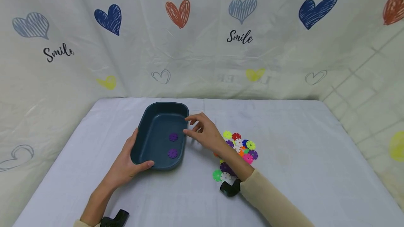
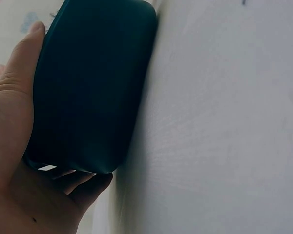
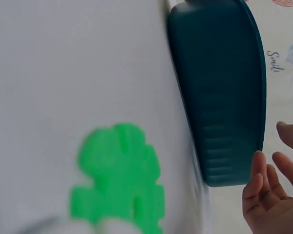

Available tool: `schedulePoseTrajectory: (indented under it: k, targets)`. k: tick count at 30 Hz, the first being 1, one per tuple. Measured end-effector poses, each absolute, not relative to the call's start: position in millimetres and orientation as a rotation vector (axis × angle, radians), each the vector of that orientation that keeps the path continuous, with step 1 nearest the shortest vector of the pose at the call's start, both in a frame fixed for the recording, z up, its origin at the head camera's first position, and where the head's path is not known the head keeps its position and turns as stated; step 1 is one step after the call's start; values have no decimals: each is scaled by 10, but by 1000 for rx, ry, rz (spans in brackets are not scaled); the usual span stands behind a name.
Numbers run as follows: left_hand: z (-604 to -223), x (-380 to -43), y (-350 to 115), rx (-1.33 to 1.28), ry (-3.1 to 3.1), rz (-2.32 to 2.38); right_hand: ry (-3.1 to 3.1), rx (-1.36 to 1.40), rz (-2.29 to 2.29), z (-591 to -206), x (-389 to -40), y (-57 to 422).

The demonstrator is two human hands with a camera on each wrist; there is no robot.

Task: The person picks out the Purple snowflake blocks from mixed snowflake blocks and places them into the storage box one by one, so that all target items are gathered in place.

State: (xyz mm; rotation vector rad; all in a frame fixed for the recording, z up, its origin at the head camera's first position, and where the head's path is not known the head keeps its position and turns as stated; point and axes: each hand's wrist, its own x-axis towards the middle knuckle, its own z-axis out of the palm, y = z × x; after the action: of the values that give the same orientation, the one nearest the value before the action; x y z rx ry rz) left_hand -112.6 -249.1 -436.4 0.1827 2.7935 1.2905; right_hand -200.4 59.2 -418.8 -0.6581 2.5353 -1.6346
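Note:
A dark teal plastic tray [image 1: 154, 139] lies on the white-covered table. My left hand [image 1: 126, 160] grips its near left corner, fingers along the outer left wall and thumb over the near rim. Two purple flower-shaped discs [image 1: 172, 153] lie inside the tray, towards its right side. Beside the tray's right rim is my right hand [image 1: 205, 132], index finger and thumb apart and nothing visible between them. The right wrist view shows that hand's loosely bent fingers [image 3: 268, 187] close to the tray wall. In the left wrist view, the tray's outer wall [image 2: 88, 87] hides its contents.
Right of the tray, partly behind my right forearm, is a loose pile of colourful flower-shaped discs [image 1: 247, 158]. A green disc [image 3: 119, 170] looms blurred in the right wrist view. A printed curtain [image 1: 202, 45] hangs behind the table [image 1: 300, 143].

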Motion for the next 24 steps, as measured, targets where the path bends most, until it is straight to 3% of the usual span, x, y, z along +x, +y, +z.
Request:
schedulePoseTrajectory:
  k: [24]
  targets:
    - [-4369,-1132,-2487,166,2806,1266,2521,-624,-1653,-4179,-1873,907]
